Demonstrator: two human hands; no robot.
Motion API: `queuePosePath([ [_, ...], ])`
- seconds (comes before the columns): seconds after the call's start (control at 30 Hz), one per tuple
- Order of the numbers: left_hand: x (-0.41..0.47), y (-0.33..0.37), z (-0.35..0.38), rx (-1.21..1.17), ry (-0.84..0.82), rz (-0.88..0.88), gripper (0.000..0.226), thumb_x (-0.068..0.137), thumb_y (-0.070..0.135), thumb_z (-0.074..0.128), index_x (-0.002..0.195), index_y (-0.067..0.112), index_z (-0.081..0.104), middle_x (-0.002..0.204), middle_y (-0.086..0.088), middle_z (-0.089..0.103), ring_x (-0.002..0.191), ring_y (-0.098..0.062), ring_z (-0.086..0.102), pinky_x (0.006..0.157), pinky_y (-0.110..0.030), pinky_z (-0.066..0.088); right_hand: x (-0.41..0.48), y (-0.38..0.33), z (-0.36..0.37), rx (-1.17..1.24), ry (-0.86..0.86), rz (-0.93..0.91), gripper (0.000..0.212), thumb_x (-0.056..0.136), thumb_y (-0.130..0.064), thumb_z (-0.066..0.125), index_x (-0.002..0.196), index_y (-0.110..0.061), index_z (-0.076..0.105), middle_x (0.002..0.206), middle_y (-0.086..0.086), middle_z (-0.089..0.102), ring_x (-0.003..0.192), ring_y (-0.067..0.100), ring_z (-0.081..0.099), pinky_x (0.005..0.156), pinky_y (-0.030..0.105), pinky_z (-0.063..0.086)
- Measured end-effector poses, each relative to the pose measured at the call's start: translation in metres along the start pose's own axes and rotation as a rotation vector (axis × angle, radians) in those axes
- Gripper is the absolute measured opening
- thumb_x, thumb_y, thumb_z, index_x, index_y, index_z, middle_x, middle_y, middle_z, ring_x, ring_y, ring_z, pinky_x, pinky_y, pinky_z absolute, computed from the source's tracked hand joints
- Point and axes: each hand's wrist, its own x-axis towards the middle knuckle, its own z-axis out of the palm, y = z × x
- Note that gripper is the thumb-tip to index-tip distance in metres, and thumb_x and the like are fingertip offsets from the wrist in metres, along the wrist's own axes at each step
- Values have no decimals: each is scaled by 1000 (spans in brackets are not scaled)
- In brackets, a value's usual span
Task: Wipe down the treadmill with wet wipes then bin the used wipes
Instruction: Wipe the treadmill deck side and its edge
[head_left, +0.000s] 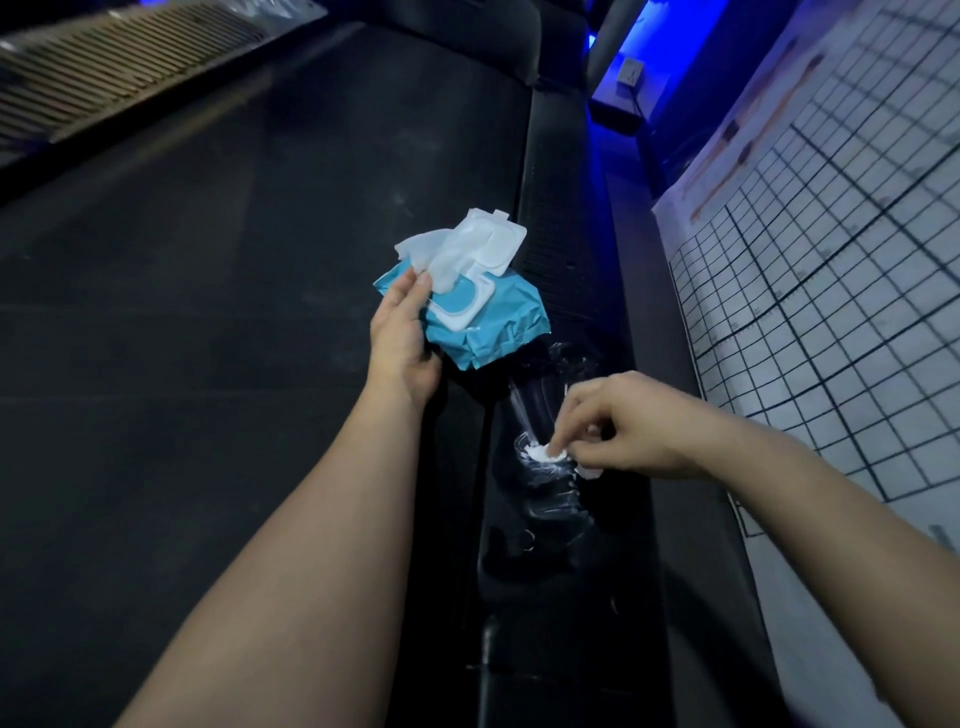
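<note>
My left hand (402, 332) grips a blue pack of wet wipes (493, 322) above the dark treadmill belt (208, 312). The pack's white lid (498, 244) stands open and a white wipe (441, 254) sticks out of it. My right hand (623, 423) pinches a small crumpled white wipe (543, 453) against the black right side rail (550, 519) of the treadmill. Wet streaks shine on the rail around the wipe.
A white wall sheet with a dark grid (841, 291) runs along the right, close to the rail. A ribbed metal panel (114, 67) lies at the top left. Blue light glows at the top right near a wall socket (631, 73).
</note>
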Motion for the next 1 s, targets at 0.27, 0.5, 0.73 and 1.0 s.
queuePosePath([
  [0.27, -5, 2, 2, 25, -8, 11, 33, 103, 7, 64, 135, 8, 64, 127, -15, 75, 119, -32, 71, 107, -57, 53, 45, 7, 16, 107, 458, 155, 20, 92, -16, 67, 99, -31, 79, 99, -12, 69, 97, 8, 61, 90, 26, 48],
  [0.5, -2, 2, 3, 74, 7, -18, 38, 102, 7, 66, 139, 8, 62, 126, -14, 75, 116, -33, 73, 105, -59, 55, 20, -1, 29, 7, 226, -91, 24, 92, -8, 66, 102, -24, 81, 102, -16, 65, 88, -3, 58, 85, 12, 42],
  [0.73, -4, 4, 5, 68, 20, -22, 38, 103, 5, 64, 140, 8, 61, 126, -15, 75, 114, -34, 74, 103, -60, 55, -21, -5, 23, 195, 27, -47, 24, 93, -12, 67, 97, -32, 79, 100, -10, 65, 86, 11, 65, 83, 29, 53],
  [1.0, -7, 3, 8, 29, 36, 0, 18, 102, 4, 64, 117, 13, 69, 119, -13, 78, 112, -32, 75, 104, -59, 55, 9, 7, 33, 30, 353, 85, 24, 97, -11, 58, 109, -23, 75, 108, -12, 59, 103, 7, 55, 95, 22, 43],
])
